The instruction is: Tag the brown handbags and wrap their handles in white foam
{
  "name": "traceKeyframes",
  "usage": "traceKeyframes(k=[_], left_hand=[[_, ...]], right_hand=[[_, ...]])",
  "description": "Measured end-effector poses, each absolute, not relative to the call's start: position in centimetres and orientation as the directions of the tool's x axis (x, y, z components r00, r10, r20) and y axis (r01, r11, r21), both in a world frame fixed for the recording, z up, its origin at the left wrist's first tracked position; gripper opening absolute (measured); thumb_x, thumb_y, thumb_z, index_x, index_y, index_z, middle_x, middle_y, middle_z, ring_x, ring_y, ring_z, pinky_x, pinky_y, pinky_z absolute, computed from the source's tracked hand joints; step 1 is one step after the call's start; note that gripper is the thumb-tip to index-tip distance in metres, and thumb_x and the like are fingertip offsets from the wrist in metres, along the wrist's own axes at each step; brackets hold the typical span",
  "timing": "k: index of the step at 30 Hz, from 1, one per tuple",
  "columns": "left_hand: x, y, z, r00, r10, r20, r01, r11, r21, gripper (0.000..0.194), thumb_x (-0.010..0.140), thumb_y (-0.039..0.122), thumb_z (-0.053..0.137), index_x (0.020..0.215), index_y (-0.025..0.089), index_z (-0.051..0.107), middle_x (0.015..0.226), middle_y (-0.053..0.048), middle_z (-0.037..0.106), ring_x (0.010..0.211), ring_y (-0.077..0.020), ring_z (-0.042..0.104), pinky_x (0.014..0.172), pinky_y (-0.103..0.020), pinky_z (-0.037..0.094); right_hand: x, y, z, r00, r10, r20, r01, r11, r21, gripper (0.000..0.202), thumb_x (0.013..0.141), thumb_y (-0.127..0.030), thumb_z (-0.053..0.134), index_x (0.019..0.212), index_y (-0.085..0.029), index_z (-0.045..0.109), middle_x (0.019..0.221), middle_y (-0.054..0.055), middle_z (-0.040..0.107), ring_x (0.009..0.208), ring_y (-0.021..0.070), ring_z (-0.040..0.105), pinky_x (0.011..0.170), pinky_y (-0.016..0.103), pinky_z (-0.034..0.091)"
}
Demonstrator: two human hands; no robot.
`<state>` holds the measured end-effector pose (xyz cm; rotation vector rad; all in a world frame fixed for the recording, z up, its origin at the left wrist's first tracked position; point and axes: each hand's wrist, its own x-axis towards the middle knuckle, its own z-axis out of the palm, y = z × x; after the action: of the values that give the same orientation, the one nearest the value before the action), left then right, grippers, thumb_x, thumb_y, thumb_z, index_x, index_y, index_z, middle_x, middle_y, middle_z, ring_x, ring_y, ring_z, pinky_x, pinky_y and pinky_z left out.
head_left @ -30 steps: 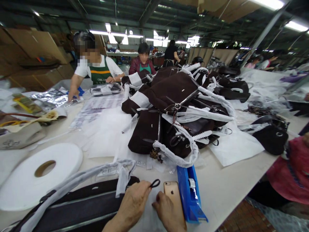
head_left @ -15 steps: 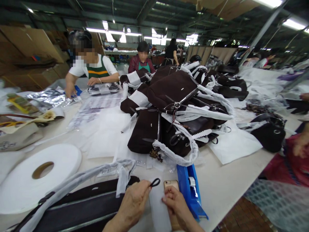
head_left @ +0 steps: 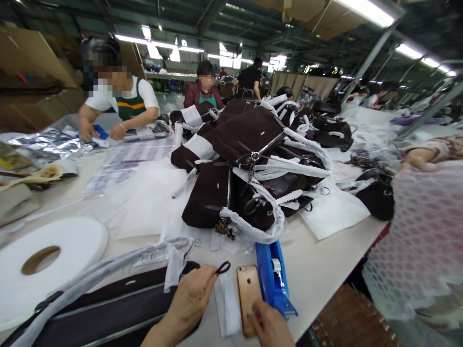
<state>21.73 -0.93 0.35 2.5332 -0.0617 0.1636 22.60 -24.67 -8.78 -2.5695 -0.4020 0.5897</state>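
My left hand is closed on a small dark loop at the end of a dark brown bag. The bag lies at the lower left, its strap wrapped in white material. My right hand has its fingers apart over the lower end of a gold phone. Between my hands lie white strips. A blue tape dispenser stands just right of the phone.
Wrapped dark bags are piled mid-table. A large white roll lies left. Across the table a person handles packaging; at right another person's hand holds patterned translucent wrap.
My right hand has moved down, uncovering more of the phone. The view has turned right. The translucent wrap at right has been lifted beside the table.
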Motion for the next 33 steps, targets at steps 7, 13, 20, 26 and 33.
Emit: traceKeyframes(k=[7,13,20,26,33], left_hand=[[21.6,-1.0,0.3,0.998,-0.014,0.069,-0.05,-0.829,0.556,0.027,0.089,0.022,0.03,0.084,0.018,0.056,0.072,-0.003,0.062,0.068,-0.0182,0.059,0.061,-0.028,0.044],[21.7,-1.1,0.3,0.997,-0.006,0.08,-0.05,-0.83,0.555,0.026,0.089,0.021,0.031,0.084,0.018,0.056,0.072,-0.003,0.063,0.067,-0.0187,0.059,0.06,-0.028,0.044],[21.6,-1.2,0.2,0.978,-0.042,0.205,-0.146,-0.838,0.526,0.028,0.09,0.022,0.029,0.079,0.019,0.054,0.064,0.0,0.06,0.058,-0.0163,0.058,0.054,-0.026,0.042],[21.6,-1.1,0.1,0.961,-0.059,0.271,-0.195,-0.84,0.507,0.025,0.089,0.02,0.03,0.078,0.02,0.052,0.064,0.0,0.061,0.057,-0.0155,0.058,0.053,-0.025,0.042],[21.6,-1.3,0.1,0.926,-0.139,0.351,-0.283,-0.872,0.399,0.025,0.087,0.014,0.03,0.076,0.02,0.052,0.06,0.0,0.058,0.053,-0.0155,0.057,0.049,-0.025,0.039]], right_hand=[[24.5,-15.7,-10.2,0.885,0.207,-0.417,-0.018,-0.88,-0.475,0.03,0.066,-0.011,0.056,0.096,-0.011,0.058,0.091,0.016,0.066,0.086,0.0281,0.063,0.074,0.033,0.044],[25.2,-17.2,-10.7,0.865,0.258,-0.43,-0.088,-0.766,-0.637,0.006,0.068,-0.016,0.055,0.072,-0.015,0.06,0.071,0.007,0.066,0.07,0.0223,0.061,0.063,0.028,0.043],[26.0,-18.7,-5.6,0.844,0.447,-0.296,-0.075,-0.448,-0.891,0.035,0.086,-0.039,0.036,0.071,-0.017,0.059,0.066,0.001,0.057,0.063,0.0144,0.053,0.056,0.023,0.041],[26.5,-19.4,-2.4,0.9,0.429,0.078,0.259,-0.383,-0.886,0.033,0.084,-0.038,0.048,0.06,-0.019,0.06,0.059,-0.001,0.052,0.058,0.0123,0.051,0.054,0.021,0.039],[27.2,-19.7,-2.5,0.771,0.481,0.416,0.633,-0.509,-0.584,0.019,0.085,-0.019,0.046,0.07,-0.019,0.057,0.065,0.002,0.056,0.064,0.0146,0.054,0.056,0.023,0.041]])
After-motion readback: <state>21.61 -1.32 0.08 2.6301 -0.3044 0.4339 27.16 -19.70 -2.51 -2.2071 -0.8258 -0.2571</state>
